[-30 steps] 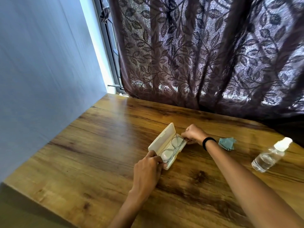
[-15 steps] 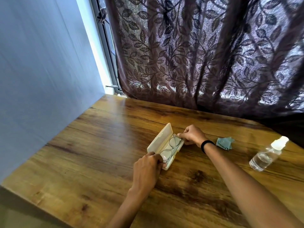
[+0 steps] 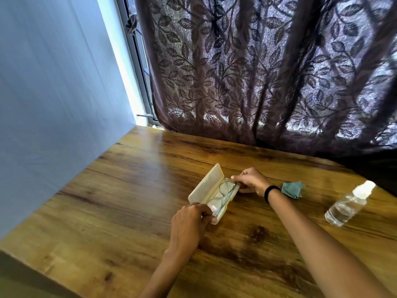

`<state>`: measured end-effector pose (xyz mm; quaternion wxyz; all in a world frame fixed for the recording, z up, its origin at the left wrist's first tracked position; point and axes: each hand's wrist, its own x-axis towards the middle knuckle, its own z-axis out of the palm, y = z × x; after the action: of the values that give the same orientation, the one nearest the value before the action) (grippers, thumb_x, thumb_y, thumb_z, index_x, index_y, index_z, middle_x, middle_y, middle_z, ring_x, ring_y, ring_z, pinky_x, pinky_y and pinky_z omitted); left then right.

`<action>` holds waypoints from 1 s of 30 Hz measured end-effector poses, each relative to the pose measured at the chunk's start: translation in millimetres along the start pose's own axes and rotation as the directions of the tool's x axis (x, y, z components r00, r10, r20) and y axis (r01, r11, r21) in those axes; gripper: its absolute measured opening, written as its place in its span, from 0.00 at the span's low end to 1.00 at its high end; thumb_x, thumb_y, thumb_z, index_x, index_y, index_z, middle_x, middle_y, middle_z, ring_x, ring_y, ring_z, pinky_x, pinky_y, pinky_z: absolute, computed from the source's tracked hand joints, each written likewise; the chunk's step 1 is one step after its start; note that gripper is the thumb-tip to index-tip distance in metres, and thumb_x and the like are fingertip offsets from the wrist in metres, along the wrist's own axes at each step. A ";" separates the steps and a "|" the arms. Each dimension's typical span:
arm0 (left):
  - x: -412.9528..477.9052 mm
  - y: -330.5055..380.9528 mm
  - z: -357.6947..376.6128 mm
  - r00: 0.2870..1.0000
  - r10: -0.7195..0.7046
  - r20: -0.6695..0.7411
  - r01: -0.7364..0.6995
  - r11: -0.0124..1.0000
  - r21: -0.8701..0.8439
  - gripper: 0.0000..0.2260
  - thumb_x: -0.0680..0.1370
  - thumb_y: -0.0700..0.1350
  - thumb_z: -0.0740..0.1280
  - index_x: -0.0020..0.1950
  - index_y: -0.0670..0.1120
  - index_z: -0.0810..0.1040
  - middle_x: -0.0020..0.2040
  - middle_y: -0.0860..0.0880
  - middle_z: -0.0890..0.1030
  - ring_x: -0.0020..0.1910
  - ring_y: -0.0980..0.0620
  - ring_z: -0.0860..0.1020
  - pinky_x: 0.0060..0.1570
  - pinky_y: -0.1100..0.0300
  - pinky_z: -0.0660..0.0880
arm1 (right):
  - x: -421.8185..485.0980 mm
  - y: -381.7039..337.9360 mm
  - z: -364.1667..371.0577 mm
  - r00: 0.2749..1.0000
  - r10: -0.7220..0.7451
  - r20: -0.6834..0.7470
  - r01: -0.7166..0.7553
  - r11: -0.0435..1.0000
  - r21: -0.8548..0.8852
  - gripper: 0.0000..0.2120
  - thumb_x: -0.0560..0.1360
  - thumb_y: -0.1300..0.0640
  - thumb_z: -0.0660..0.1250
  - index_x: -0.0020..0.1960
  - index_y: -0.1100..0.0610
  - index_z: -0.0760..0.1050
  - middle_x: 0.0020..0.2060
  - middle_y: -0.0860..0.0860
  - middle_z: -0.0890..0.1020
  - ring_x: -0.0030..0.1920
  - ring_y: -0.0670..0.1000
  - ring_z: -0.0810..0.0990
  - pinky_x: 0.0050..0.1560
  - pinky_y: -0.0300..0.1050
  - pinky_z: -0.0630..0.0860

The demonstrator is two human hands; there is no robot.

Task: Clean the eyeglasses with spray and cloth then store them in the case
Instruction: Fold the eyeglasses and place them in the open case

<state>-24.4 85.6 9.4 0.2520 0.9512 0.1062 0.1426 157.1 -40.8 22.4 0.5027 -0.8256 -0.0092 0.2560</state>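
A cream eyeglass case (image 3: 207, 186) lies open on the wooden table (image 3: 129, 211), its lid raised toward the left. Thin wire-framed eyeglasses (image 3: 221, 195) lie folded inside its tray. My left hand (image 3: 191, 222) grips the near end of the case. My right hand (image 3: 251, 180) holds the far end, fingertips on the tray's rim. A crumpled teal cloth (image 3: 293, 189) lies just right of my right wrist. A clear spray bottle (image 3: 348, 204) with a white cap lies tilted further right.
A dark leaf-patterned curtain (image 3: 257, 72) hangs along the table's far edge. A pale blue wall (image 3: 53, 93) borders the table's left side. The table's near left corner (image 3: 12, 250) drops off toward the floor.
Both hands stay at the two ends of the open case; the glasses remain inside it. Only the view has shifted slightly.
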 end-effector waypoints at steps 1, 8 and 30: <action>0.0 0.4 -0.4 1.000 0.003 -0.001 -0.003 1.000 -0.002 0.07 0.70 0.55 0.70 0.44 0.54 0.83 0.48 0.54 0.84 0.45 0.56 0.79 0.38 0.67 0.67 | 0.2 -0.1 0.2 1.000 0.002 -0.001 -0.002 1.000 -0.001 0.11 0.73 0.59 0.68 0.37 0.58 0.68 0.37 0.52 0.75 0.39 0.47 0.77 0.38 0.41 0.79; 1.5 -0.1 -1.4 1.000 0.005 0.009 -0.005 0.999 -0.043 0.07 0.70 0.54 0.71 0.44 0.54 0.83 0.49 0.54 0.84 0.45 0.56 0.80 0.40 0.65 0.71 | 1.0 -1.1 1.4 1.000 0.020 0.013 -0.020 0.999 0.039 0.09 0.74 0.57 0.68 0.40 0.59 0.69 0.40 0.52 0.76 0.40 0.48 0.78 0.36 0.40 0.79; 80.0 80.6 37.7 0.941 0.275 0.198 -0.227 0.945 -0.235 0.08 0.75 0.47 0.68 0.53 0.49 0.80 0.49 0.52 0.83 0.42 0.61 0.78 0.40 0.71 0.72 | -38.3 58.3 -93.1 0.735 -0.234 -0.636 0.182 0.972 -0.147 0.05 0.75 0.59 0.65 0.41 0.58 0.73 0.38 0.54 0.78 0.40 0.54 0.77 0.40 0.48 0.74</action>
<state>73.2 22.1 36.5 0.3405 0.9353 -0.0618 0.0737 149.9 -157.0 23.4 0.4687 -0.8749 0.0637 -0.1042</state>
